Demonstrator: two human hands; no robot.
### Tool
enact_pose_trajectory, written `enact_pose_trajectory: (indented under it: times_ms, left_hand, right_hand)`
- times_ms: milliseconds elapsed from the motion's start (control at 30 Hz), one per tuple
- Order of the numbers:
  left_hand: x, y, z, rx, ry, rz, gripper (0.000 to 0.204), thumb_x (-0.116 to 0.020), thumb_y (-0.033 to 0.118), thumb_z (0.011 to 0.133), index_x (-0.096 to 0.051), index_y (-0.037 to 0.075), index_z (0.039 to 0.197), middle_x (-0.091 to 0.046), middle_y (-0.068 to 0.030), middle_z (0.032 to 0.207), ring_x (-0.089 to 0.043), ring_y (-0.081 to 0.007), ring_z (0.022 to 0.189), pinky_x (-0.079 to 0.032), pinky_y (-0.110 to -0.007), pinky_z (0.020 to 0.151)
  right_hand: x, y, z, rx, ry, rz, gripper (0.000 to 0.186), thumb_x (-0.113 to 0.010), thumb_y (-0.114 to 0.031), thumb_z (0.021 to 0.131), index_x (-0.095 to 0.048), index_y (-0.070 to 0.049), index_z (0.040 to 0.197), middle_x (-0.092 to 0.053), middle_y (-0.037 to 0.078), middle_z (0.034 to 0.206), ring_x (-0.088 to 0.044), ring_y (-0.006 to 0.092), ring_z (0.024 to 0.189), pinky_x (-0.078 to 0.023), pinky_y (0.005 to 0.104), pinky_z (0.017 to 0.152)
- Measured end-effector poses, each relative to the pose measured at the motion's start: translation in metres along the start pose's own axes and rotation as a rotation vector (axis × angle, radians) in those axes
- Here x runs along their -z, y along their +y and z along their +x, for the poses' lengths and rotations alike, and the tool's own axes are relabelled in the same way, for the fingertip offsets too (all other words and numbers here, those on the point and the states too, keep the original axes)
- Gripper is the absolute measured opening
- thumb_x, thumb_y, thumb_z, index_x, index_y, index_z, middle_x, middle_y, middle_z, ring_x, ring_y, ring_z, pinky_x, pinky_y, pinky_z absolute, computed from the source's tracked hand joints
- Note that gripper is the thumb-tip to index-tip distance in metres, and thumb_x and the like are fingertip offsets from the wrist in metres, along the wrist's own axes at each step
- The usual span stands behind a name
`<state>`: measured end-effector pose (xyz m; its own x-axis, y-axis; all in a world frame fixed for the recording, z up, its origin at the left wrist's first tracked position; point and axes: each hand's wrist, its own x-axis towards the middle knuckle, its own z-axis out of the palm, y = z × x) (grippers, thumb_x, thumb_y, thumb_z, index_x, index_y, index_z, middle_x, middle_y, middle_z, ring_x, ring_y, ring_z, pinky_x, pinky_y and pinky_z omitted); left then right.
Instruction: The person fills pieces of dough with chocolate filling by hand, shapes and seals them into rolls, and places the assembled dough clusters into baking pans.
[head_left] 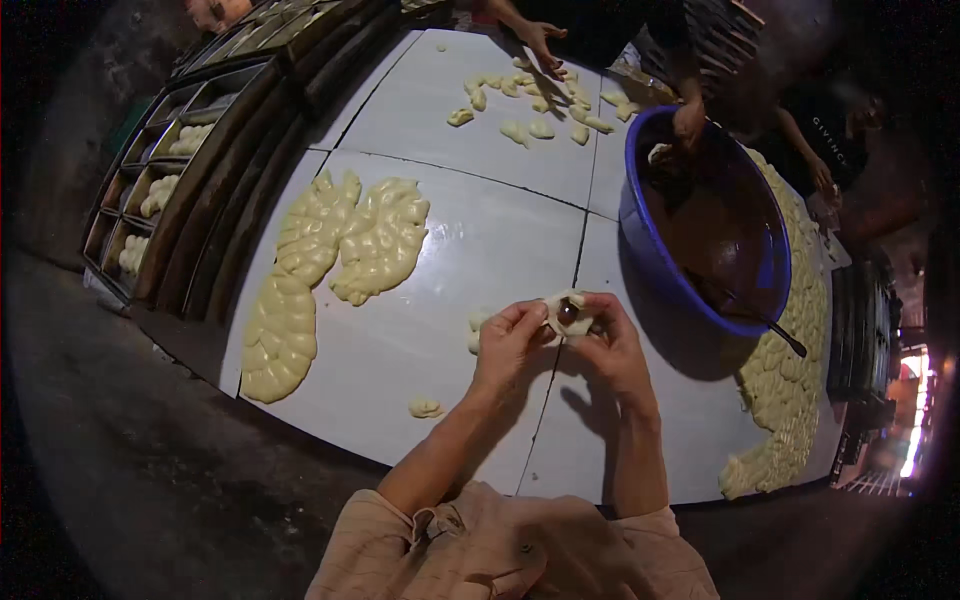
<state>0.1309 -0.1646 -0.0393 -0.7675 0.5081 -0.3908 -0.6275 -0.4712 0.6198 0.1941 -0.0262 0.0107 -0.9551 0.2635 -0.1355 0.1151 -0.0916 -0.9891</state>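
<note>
Between my two hands is a small piece of pale dough (553, 325) with a dab of dark brown filling (568, 311) on it. My left hand (512, 340) pinches the dough's left edge, and my right hand (612, 345) grips its right side with bent fingers. Both are held above the white tiled table. Just left of my left hand, partly hidden behind it, lies another dough piece (476, 330). A small dough lump (426, 408) rests nearer to me. To the right stands a large blue basin (655, 240) of brown filling (735, 225), a dark-handled utensil (765, 322) leaning over its rim.
Joined dough portions (280, 340) cover the table's left side. More dough (785, 390) spreads along the right edge. Stacked trays (200, 190) stand at the far left. Across the table, a co-worker's hand (541, 45) hovers over loose dough pieces (541, 129); another person's hand (689, 122) reaches into the basin.
</note>
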Motion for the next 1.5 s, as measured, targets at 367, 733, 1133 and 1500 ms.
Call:
enact_pose_trajectory:
  times_ms: [367,733,1133,1500]
  left_hand:
    - [0.006,0.000,-0.004,-0.126,0.093,0.288,0.033,-0.071,0.018,0.094,-0.070,-0.005,0.117,-0.073,-0.0056,0.094,-0.066,-0.0086,0.082,-0.053,-0.022,0.072]
    - [0.006,0.036,-0.003,-0.016,-0.035,0.310,0.029,-0.073,0.021,0.093,-0.070,0.000,0.113,-0.071,-0.0063,0.097,-0.068,-0.0111,0.085,-0.058,-0.025,0.069]
    - [0.014,0.015,-0.027,0.030,-0.149,0.203,0.025,-0.068,0.016,0.095,-0.069,-0.002,0.113,-0.070,-0.0084,0.096,-0.067,-0.0130,0.081,-0.056,-0.027,0.068]
    - [0.047,0.006,-0.041,0.056,-0.041,0.380,0.030,-0.063,0.023,0.101,-0.069,0.000,0.118,-0.071,-0.0062,0.097,-0.066,-0.0085,0.081,-0.056,-0.022,0.066]
  right_hand:
    - [-0.029,0.029,-0.003,0.471,0.288,-0.845,0.019,-0.067,-0.009,0.092,-0.072,-0.006,0.110,-0.065,0.008,0.106,-0.061,0.0210,0.100,-0.054,0.0336,0.080]
    - [-0.011,0.015,-0.006,0.267,-0.077,-0.390,0.031,-0.072,-0.013,0.091,-0.068,-0.004,0.120,-0.064,0.008,0.108,-0.060,0.0161,0.104,-0.051,0.0299,0.083]
    - [-0.045,0.059,-0.004,0.286,0.414,0.000,0.014,-0.074,-0.011,0.090,-0.062,-0.005,0.090,-0.062,0.003,0.092,-0.059,0.0134,0.091,-0.048,0.0314,0.082]
    - [-0.029,0.043,-0.029,0.489,-0.047,-0.612,0.023,-0.070,-0.011,0.091,-0.068,0.001,0.111,-0.067,0.014,0.109,-0.067,0.0235,0.089,-0.054,0.0340,0.080]
